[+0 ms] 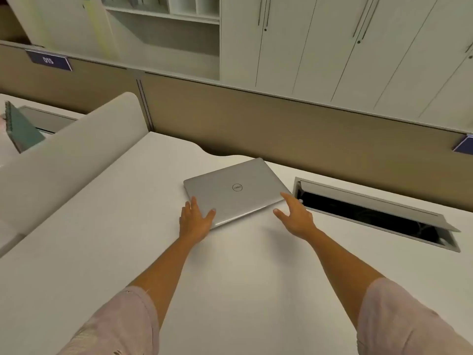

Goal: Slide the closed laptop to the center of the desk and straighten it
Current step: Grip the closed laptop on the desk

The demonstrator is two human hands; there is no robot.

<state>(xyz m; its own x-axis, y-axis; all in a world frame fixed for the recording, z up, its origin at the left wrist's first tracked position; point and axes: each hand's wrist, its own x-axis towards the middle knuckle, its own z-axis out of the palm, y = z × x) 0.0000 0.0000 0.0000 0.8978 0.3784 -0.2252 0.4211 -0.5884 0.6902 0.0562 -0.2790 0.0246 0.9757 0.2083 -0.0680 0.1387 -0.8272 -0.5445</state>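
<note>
Task barely begun, as far as I can judge. The closed laptop [236, 192] lies flat on the counter [243, 265], beyond both hands, skewed so its front edge runs diagonally and its far corner sits close to the back partition [281, 124]. It looks off toward the rear rather than in the middle, so both the slide and the straightening are left to do.

Left hand [195, 221]: open, fingers spread, thumb tip resting on the laptop lid near the front-left corner, the other fingers along its left edge. Touching, not gripping.

Right hand [294, 216]: open, fingers splayed, index pointing at the laptop's right front corner. It looks just short of contact or barely brushing; cannot tell which. Holds nothing.

Just right of the right hand is a cable hatch [371, 216] with its flap propped open, a dark recess below. Likely hazard if the laptop slides that way.

Materials: laptop is matte silver metal, thin slab, rounded corners, round logo on the lid. Counter is smooth off-white laminate with a wavy back edge; should slide easily. Partition is tan fabric. Left of the left hand, a pale rounded divider [76, 155], and past it a green spiral notebook [21, 129].
</note>
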